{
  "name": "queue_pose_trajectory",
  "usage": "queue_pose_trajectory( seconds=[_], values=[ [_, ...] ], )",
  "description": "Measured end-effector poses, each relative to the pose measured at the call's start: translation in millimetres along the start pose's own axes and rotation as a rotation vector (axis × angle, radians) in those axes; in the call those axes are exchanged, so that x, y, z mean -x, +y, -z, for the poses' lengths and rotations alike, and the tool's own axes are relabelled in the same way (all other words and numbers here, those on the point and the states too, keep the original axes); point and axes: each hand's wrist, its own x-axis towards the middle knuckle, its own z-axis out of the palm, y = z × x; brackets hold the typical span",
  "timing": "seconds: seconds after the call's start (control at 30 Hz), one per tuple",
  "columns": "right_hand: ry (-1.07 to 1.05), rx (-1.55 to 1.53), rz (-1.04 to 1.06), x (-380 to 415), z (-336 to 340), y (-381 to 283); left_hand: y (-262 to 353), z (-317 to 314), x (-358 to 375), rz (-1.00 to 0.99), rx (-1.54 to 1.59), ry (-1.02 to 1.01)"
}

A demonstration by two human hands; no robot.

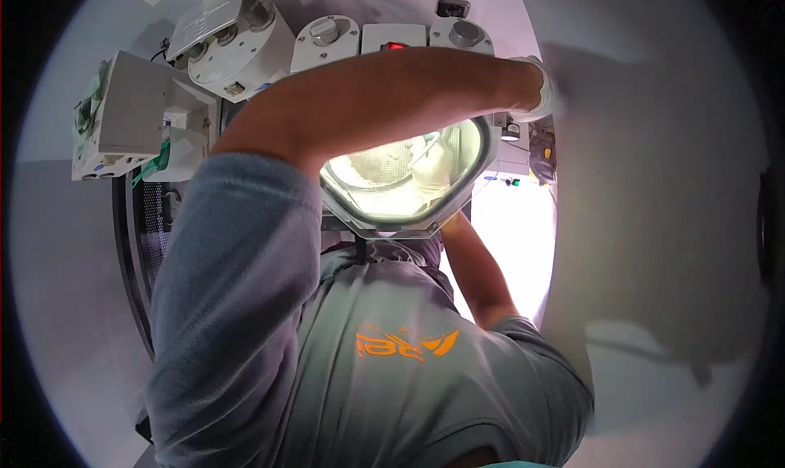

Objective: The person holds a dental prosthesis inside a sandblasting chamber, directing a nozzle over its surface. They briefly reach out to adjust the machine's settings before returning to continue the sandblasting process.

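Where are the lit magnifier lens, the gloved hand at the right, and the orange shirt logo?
magnifier lens (384,191), head view, bright glass.
gloved hand (541,92), head view, white glove's back.
orange logo (405,344), head view, lettering middle.

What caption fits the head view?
Gloved left hand reaches past the lit magnifier lamp; gloved right hand sits beneath its lens.

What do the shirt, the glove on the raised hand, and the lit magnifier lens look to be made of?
The shirt looks like soft grey knit fabric with a matte finish; it creases at the sleeve. The glove looks like thin white rubber or latex, though glare hides detail. The magnifier lens looks like clear glass or plastic, glossy, in a rigid white frame.
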Motion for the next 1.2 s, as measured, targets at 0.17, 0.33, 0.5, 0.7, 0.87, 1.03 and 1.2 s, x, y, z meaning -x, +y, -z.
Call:
queue_pose_trajectory(
  seconds=[0.17, 0.33, 0.5, 0.7, 0.87, 1.03, 1.2],
  values=[
    [-0.006, 0.001, -0.011, -1.9, 0.2, 1.9, -1.4, -4.3, -5.3, -0.034, -0.035, 0.000],
    [0.000, -0.007, -0.017, 0.7, 1.6, 0.1, -2.2, 76.1, 52.8, -0.084, 0.037, 0.113],
    [0.000, -0.017, -0.022, 2.2, 1.7, -4.7, -18.5, 82.6, 213.8, -0.026, 0.554, 0.603],
    [-0.006, -0.019, -0.031, -1.6, -3.1, -4.5, -9.6, -25.8, 411.9, 0.550, 1.259, -0.241],
    [-0.026, -0.036, -0.039, -0.4, 0.3, -8.5, 53.6, -157.5, 395.7, 0.690, 1.057, 0.268],
    [-0.063, 0.058, -0.103, -0.4, 6.2, -23.8, 58.6, -180.2, 345.0, 0.621, 1.233, 0.614],
    [-0.028, 0.079, -0.028, 0.3, 0.8, -2.7, 32.6, -188.7, 300.0, 0.562, 0.959, 0.631]
  ],
)
